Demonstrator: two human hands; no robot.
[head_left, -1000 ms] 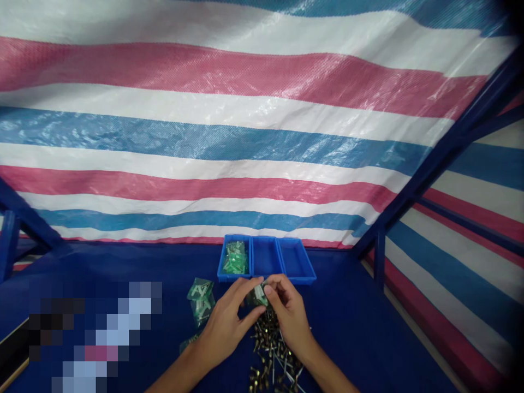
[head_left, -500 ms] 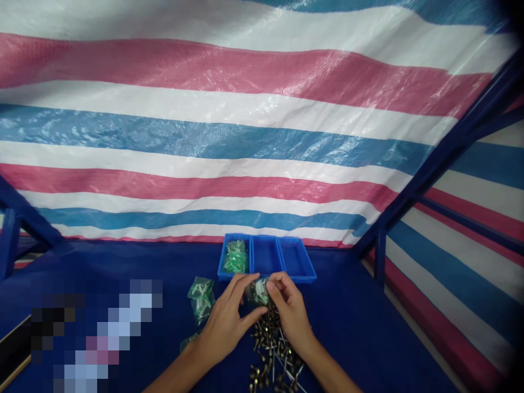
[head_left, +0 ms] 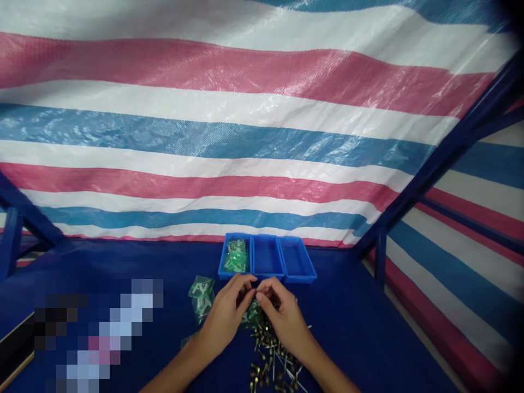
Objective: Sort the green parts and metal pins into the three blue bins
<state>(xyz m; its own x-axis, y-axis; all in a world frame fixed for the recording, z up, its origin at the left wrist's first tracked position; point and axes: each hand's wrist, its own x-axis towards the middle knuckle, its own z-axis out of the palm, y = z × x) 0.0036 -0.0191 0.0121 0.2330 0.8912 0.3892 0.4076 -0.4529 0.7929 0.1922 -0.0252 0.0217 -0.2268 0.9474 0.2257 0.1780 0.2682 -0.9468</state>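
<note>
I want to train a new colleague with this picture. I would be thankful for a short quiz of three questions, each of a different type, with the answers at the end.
1. Seen in the picture, which of the three blue trays holds a stack of green bags?

2. True or false: the left hand and the right hand are close together, with fingers bent.

3. What lies heaped on the table beside the right hand?
A. Coiled rope
B. Loose metal parts
C. Paper cups

Key: 1. The left one. 2. True. 3. B.
</note>
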